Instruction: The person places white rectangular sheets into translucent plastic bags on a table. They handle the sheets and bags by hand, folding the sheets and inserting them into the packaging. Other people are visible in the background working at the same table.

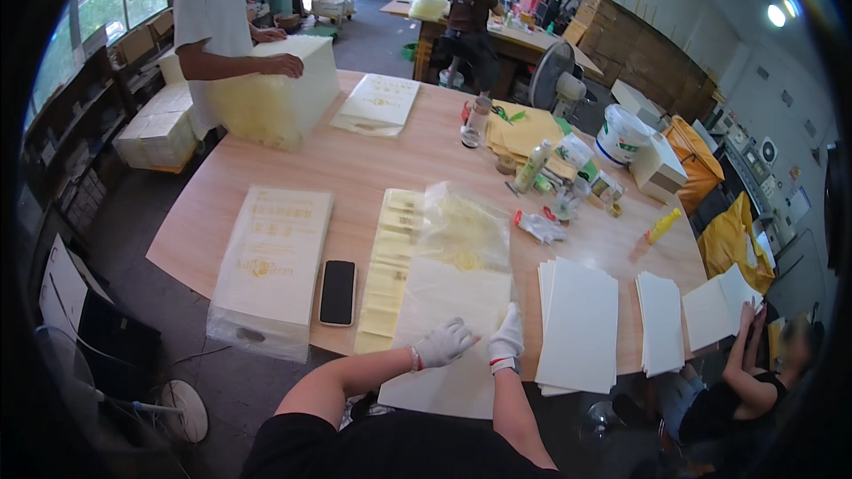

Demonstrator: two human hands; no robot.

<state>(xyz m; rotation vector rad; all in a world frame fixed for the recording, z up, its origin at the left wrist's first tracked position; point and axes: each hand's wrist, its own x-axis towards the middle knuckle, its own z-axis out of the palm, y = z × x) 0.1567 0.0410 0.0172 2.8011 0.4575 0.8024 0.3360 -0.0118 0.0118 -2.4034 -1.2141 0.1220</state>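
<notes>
The wooden desk point(373, 164) carries all items. A block of translucent material point(306, 80) stands at its far left, with a co-worker's hands against it. In front of the wearer lies the white sheet point(435, 392), its near end projecting past the desk's near edge. A clear bag point(463, 223) with yellow print extends away from the sheet; whether the sheet sits inside it cannot be determined. To the left lies a stack of printed bags point(277, 253). To the right lies a stack of white cards point(579, 324). A yellowish strip point(389, 270) runs along the bag's left side. Both hands wear white gloves. Left hand point(443, 343): over the sheet, fingers loosely bent and partly spread. Right hand point(506, 339): at the sheet's right edge; pinching cannot be confirmed. A black-screened phone point(338, 293) lies between the printed stack and the strip.
</notes>
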